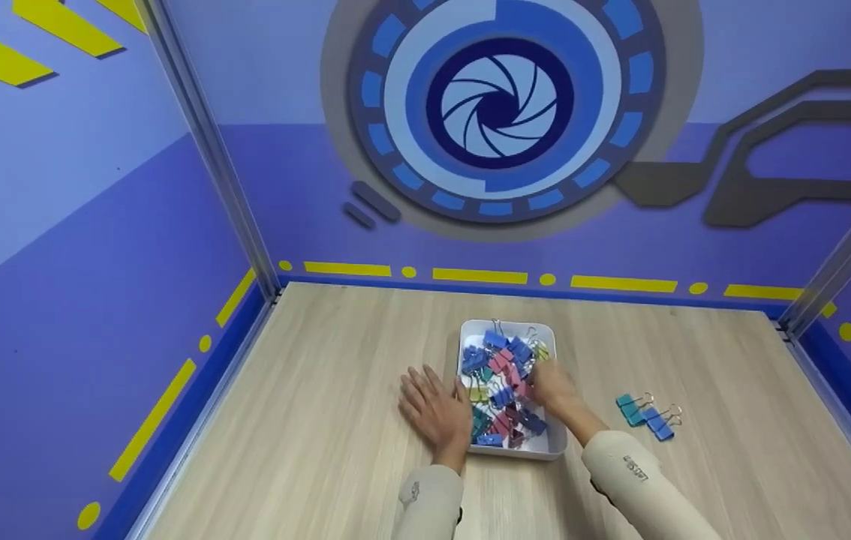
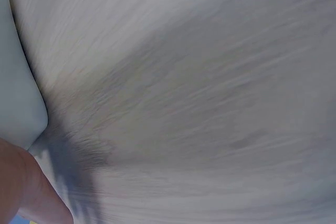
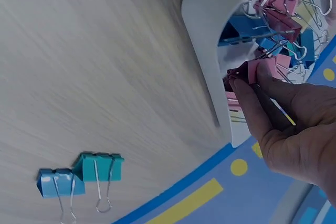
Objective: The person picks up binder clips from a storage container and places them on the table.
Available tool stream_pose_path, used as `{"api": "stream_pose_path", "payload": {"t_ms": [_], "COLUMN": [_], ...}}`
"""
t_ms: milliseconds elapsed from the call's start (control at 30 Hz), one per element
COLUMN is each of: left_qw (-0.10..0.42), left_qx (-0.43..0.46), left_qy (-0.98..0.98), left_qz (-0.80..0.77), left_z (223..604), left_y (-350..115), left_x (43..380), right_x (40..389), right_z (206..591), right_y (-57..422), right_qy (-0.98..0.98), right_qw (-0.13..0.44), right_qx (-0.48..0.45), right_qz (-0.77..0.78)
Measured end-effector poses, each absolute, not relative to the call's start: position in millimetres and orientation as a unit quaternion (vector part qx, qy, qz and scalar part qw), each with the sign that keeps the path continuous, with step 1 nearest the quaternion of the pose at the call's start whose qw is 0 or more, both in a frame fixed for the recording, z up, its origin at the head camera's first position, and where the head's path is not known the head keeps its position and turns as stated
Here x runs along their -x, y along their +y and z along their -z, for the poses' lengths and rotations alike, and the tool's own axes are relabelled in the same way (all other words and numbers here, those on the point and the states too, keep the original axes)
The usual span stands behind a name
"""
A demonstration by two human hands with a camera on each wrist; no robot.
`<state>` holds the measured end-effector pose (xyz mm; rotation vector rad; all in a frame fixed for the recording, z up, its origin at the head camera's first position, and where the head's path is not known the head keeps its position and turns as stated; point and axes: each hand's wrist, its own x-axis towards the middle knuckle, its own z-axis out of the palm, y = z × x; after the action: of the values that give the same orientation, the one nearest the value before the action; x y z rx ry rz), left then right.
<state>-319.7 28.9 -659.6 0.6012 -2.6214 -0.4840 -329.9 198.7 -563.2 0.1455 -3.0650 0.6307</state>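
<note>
A white tray (image 1: pixel 558 441) holds a jumble of binder clips (image 1: pixel 501 361) in blue, pink, teal and yellow. My left hand (image 1: pixel 437 411) lies with fingers spread against the tray's left side; in the left wrist view only a digit (image 2: pixel 37 190) shows beside the tray corner (image 2: pixel 18 87). Over the tray's right side is my right hand (image 1: pixel 554 384). Up close in the right wrist view, its thumb and fingertips pinch a pink binder clip (image 3: pixel 261 70) just inside the tray wall. Other clips lie behind and under it.
Right of the tray, a teal binder clip (image 1: pixel 629 410) and a blue binder clip (image 1: pixel 658 424) lie side by side on the wooden table (image 1: pixel 335 375). Patterned blue panels (image 1: pixel 305 195) stand behind and along both sides, with metal posts (image 1: pixel 208 142) at the corners.
</note>
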Motion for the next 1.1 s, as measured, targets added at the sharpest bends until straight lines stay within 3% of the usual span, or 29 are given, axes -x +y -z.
{"api": "stream_pose_path", "payload": {"t_ms": [600,1100], "left_qw": [0.206,0.193], "left_qx": [-0.219,-0.213], "left_qy": [-0.937,-0.942], "left_qz": [0.178,0.174], "left_z": [660,657], "left_y": [21,30], "left_x": [323,319], "right_x": [340,329], "right_z": [524,588], "right_y": [246,312], "right_qy": [-0.973,-0.981], "right_qw": [0.054,0.083], "right_qx": [-0.061,-0.023], "right_qz": [-0.217,-0.172]}}
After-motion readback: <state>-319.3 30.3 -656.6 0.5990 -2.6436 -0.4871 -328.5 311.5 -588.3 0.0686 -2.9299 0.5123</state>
